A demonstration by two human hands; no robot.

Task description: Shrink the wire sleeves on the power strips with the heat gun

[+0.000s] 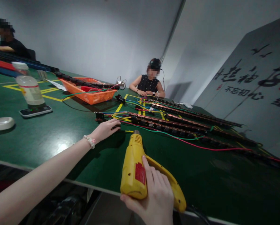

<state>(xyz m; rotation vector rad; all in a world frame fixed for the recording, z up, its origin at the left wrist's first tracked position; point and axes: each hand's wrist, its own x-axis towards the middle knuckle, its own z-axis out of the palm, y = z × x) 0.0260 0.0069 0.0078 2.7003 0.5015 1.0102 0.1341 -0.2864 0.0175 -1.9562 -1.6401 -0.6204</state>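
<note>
My right hand [154, 195] grips a yellow heat gun [135, 165] with a red label, its nozzle aimed across the green table [60, 134] at a bundle of coloured wires [123, 120]. My left hand [105, 128], a beaded bracelet on its wrist, reaches forward, its fingers closed on a wire end near the nozzle; what exactly they pinch is too small to name. Long dark strips with wiring [177, 123] run from there to the right.
An orange tray [93, 93] of parts stands at the back centre. A plastic bottle [29, 87] sits on a phone [35, 111] at the left, with a white dish [1, 123] beside. One person sits across the table, another at far left.
</note>
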